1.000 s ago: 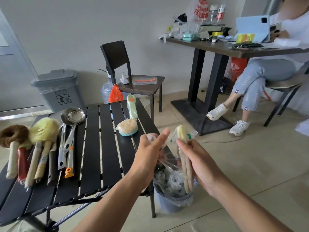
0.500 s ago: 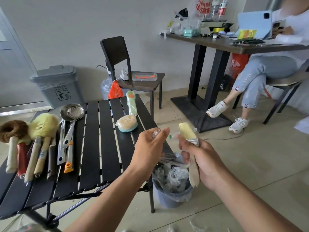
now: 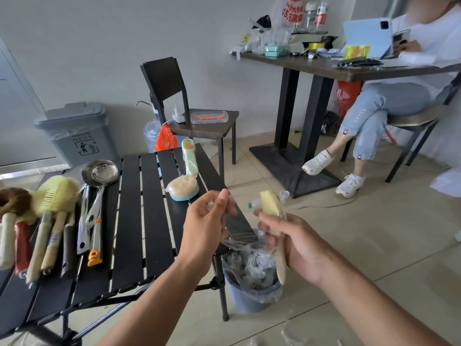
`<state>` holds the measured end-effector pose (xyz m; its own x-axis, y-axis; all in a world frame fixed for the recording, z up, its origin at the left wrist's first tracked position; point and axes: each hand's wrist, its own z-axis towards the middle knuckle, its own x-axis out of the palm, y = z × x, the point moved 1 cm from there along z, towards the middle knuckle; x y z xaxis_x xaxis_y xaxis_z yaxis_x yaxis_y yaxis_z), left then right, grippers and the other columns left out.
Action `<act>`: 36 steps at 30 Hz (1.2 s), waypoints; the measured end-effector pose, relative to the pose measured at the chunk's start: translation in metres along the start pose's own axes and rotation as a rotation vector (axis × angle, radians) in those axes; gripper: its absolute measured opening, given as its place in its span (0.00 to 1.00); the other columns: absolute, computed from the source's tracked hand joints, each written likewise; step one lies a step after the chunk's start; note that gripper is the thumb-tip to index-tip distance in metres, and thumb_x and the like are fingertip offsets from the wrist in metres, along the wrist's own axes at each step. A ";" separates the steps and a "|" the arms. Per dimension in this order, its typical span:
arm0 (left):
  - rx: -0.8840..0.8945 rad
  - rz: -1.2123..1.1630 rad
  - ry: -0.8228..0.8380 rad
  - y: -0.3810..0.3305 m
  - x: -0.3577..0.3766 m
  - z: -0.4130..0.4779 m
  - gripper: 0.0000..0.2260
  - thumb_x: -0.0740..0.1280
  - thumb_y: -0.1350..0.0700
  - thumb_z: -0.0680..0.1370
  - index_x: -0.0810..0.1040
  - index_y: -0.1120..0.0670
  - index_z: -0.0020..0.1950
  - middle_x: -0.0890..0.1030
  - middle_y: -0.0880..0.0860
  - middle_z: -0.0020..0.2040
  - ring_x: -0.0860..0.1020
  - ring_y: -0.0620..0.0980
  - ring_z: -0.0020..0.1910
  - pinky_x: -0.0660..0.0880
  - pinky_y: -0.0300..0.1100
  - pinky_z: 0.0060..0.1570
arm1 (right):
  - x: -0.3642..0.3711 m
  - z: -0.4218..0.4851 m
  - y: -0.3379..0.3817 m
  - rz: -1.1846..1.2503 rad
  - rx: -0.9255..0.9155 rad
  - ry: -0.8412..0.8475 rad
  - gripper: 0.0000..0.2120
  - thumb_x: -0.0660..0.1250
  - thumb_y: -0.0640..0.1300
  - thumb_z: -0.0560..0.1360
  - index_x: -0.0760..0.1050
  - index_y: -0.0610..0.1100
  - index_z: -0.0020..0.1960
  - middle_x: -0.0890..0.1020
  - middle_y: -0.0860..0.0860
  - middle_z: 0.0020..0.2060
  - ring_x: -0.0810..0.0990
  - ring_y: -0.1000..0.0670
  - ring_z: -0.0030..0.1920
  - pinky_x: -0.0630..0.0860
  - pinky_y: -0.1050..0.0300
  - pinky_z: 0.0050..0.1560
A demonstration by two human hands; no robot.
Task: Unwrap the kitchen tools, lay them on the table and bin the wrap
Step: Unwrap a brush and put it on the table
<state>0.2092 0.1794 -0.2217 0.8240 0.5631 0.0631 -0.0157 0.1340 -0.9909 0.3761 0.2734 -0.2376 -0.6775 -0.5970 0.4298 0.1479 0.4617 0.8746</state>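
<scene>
It looks like a plain office or workroom: bare wall (image 3: pixel 99 46), tiled floor (image 3: pixel 374 240), a grey bin (image 3: pixel 74 131) marked "WASTE HERE", and a cluttered dark desk (image 3: pixel 361 72) with a tablet (image 3: pixel 364 33), where a person (image 3: pixel 389 106) sits.

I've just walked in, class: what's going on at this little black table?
A person is unwrapping a kitchen tool. Their right hand grips a yellow-bristled brush by its wooden handle, while the left hand pinches the clear wrap and stretches it away from the handle. This happens right above a small bin that already holds crumpled wrap. On the black slatted table a row of tools lies at the left, and a green-handled scrubber lies at the far edge.
</scene>
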 end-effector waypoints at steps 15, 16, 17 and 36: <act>0.112 -0.004 -0.112 -0.023 0.002 0.004 0.15 0.62 0.52 0.88 0.79 0.58 0.47 0.87 0.54 0.38 0.70 0.39 0.24 0.68 0.32 0.28 | -0.005 0.009 -0.010 -0.212 -0.051 -0.171 0.31 0.80 0.58 0.63 0.77 0.39 0.56 0.80 0.51 0.33 0.78 0.49 0.34 0.80 0.53 0.41; 0.148 0.042 -0.137 -0.023 0.001 0.003 0.15 0.62 0.52 0.88 0.79 0.56 0.46 0.87 0.54 0.38 0.71 0.39 0.25 0.69 0.33 0.29 | -0.005 0.009 -0.010 -0.242 -0.058 -0.170 0.34 0.80 0.59 0.62 0.77 0.38 0.58 0.80 0.50 0.34 0.78 0.49 0.33 0.80 0.52 0.43; 0.179 0.087 -0.161 -0.023 0.000 0.003 0.15 0.62 0.52 0.88 0.79 0.55 0.45 0.87 0.54 0.38 0.72 0.39 0.26 0.70 0.35 0.32 | -0.004 0.009 -0.010 -0.281 -0.064 -0.164 0.35 0.81 0.59 0.62 0.77 0.38 0.60 0.81 0.49 0.35 0.78 0.49 0.33 0.80 0.50 0.45; -0.185 0.633 0.215 -0.022 -0.023 0.021 0.24 0.73 0.33 0.76 0.79 0.52 0.35 0.72 0.52 0.31 0.69 0.49 0.30 0.68 0.39 0.33 | -0.007 -0.003 -0.009 -0.213 0.048 0.075 0.23 0.77 0.44 0.69 0.84 0.37 0.62 0.79 0.44 0.41 0.72 0.51 0.33 0.71 0.59 0.35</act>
<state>0.1782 0.1807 -0.1987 0.7826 0.3102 -0.5398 -0.4494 -0.3186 -0.8346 0.3814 0.2715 -0.2478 -0.6340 -0.7307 0.2532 -0.0283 0.3491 0.9367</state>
